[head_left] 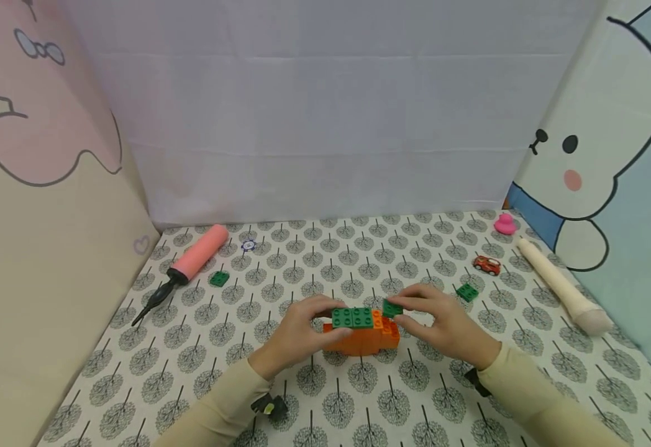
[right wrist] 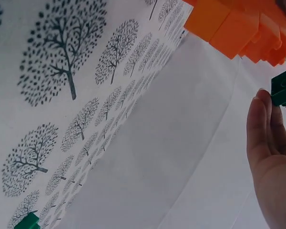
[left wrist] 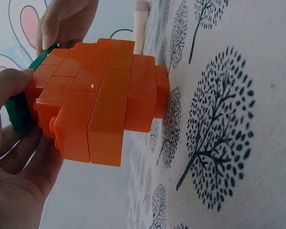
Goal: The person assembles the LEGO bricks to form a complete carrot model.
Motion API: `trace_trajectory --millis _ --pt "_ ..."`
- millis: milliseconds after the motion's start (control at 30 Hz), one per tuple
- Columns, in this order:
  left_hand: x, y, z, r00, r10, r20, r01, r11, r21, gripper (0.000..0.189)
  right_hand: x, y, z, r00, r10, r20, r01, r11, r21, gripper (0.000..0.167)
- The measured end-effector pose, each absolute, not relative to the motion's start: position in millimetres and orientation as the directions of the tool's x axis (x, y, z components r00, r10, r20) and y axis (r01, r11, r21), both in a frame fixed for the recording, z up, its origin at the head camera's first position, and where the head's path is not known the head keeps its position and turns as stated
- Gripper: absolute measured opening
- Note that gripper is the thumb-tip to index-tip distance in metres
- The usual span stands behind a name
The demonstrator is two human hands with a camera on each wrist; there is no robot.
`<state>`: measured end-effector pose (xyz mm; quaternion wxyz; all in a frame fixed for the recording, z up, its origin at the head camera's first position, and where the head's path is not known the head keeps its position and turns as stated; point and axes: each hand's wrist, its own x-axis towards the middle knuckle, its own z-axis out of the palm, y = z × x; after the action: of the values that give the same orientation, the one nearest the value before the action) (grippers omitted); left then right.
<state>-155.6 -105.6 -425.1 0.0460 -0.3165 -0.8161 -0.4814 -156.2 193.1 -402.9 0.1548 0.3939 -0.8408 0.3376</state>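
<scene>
A stepped build of orange toy building bricks [head_left: 361, 345] stands on the tree-print cloth, with two green bricks [head_left: 352, 318] side by side on its top. My left hand [head_left: 299, 332] holds it from the left, thumb on the near side and fingers behind, as the left wrist view shows. Just right of those top bricks, my right hand [head_left: 445, 320] pinches another green brick [right wrist: 283, 87] between thumb and fingertips. In the right wrist view, this brick is apart from the orange build [right wrist: 238, 28].
Loose green bricks lie left [head_left: 219, 278] and right [head_left: 467, 292]. A pink pump [head_left: 198, 253] and blue-white chip [head_left: 248, 245] sit back left. At right are a red toy car [head_left: 487, 265], pink rubber duck [head_left: 505, 224] and cream stick [head_left: 563, 285]. Fabric walls [head_left: 325, 124] surround the table.
</scene>
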Motion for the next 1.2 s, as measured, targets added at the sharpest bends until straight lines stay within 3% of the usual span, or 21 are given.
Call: trace_trajectory --millis 133,267,1200 --pt "-155.6 -105.3 -426.3 -0.790 0.480 0.382 0.560 0.309 0.769 0.038 -158.1 186.5 -405.6 -0.571 -0.605 0.555 -0.820 0.391 -0.418 0.043" --pt "-156.3 -104.5 -426.7 -0.786 0.482 0.388 0.561 0.290 0.776 0.038 -159.3 184.1 -407.8 -0.547 -0.630 0.551 -0.834 0.355 -0.423 0.043" --pt "-157.1 -104.4 -427.0 -0.781 0.485 0.394 0.560 0.263 0.785 0.036 -165.2 181.0 -390.9 -0.500 -0.726 0.472 -0.853 0.320 -0.412 0.040"
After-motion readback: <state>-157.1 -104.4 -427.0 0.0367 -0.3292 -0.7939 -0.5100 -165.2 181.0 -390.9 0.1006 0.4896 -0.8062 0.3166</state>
